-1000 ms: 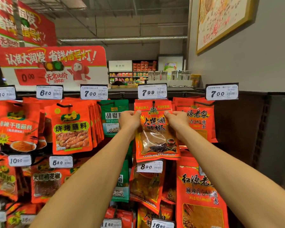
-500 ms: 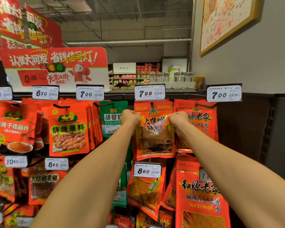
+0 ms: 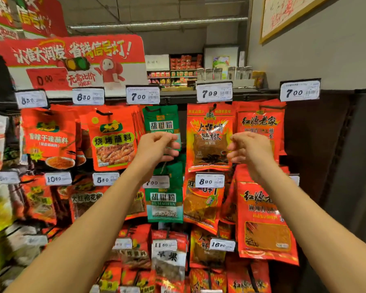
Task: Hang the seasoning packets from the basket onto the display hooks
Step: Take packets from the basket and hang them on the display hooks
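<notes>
A red chilli seasoning packet with a clear window hangs on the display hook under the 7.99 price tag. My left hand hovers just left of the packet, fingers loosely curled and holding nothing. My right hand hovers just right of it, fingers relaxed and also holding nothing. Neither hand touches the packet. No basket is in view.
Rows of hooks carry red and green packets: a barbecue dip packet, green pepper powder packets, red packets under the 7.00 tag. A lower row hangs below the 8.90 tag. A dark panel and grey wall bound the right.
Both hands let go of the red chilli packet's top corners and drew back and apart. The packet now hangs on its hook by itself.
</notes>
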Demonstrator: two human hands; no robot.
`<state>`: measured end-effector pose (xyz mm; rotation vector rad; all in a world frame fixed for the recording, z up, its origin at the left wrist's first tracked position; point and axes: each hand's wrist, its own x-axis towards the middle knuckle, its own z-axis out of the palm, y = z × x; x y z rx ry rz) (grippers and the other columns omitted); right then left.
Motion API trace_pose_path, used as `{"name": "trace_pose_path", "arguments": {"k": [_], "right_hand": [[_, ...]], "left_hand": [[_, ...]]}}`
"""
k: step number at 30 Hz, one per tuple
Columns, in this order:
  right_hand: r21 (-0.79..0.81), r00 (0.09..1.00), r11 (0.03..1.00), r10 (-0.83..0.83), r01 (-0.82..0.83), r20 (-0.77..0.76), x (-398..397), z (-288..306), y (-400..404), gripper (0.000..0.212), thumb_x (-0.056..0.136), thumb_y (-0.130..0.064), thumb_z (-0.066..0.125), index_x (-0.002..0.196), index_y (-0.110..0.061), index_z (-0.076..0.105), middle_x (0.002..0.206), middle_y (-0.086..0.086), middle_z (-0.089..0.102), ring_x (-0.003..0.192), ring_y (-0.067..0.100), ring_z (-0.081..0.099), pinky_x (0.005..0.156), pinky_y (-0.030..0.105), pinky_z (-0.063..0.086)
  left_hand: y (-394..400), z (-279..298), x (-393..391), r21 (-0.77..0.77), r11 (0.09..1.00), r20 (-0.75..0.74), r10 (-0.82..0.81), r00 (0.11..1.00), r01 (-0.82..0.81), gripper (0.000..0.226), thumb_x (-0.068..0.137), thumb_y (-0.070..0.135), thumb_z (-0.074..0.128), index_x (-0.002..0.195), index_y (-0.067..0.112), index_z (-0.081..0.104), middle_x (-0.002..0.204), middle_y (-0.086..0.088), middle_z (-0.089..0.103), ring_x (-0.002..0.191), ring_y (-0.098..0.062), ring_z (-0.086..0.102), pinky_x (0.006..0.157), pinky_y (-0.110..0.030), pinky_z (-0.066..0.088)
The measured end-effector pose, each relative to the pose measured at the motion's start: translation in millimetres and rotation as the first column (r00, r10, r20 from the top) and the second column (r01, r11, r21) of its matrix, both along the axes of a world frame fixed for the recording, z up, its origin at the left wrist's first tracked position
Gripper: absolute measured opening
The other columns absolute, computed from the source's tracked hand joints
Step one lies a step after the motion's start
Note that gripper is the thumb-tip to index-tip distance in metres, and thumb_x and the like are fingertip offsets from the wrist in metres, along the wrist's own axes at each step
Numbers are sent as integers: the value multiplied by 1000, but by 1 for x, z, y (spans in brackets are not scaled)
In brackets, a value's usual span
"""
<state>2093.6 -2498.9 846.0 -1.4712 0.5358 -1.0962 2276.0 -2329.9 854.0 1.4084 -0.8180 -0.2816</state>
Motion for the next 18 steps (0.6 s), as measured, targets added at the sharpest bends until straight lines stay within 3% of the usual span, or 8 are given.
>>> {"name": "trace_pose_path", "arguments": {"k": [5, 10, 18], "right_hand": [[106, 1000, 994, 2, -5, 22, -19, -41, 59, 15, 94, -4, 56, 83, -7, 65, 55, 5, 64, 42, 18, 60, 39, 19, 45], [232, 993, 972, 5, 23, -118, -22, -115, 106, 19, 95, -3, 52, 79, -5, 63, 56, 8, 61, 42, 20, 58, 39, 22, 46], [443, 926, 895, 122, 54, -359, -18, -261, 142, 24, 97, -2, 52, 76, -4, 64, 54, 10, 62, 41, 21, 57, 39, 23, 43]], "left_hand": [[69, -50, 15, 17, 997, -115, -70, 991, 73, 19, 100, 16, 57, 88, 13, 72, 72, -5, 74, 57, -15, 68, 52, -22, 55], [114, -119, 25, 112, 985, -250, -99, 963, 130, 19, 100, 21, 58, 91, 13, 73, 77, -6, 74, 58, -14, 66, 55, -21, 55], [168, -271, 39, 373, 926, -463, 139, 875, 50, 23, 102, 15, 55, 87, 11, 73, 69, -4, 74, 55, -11, 66, 51, -22, 54]]}}
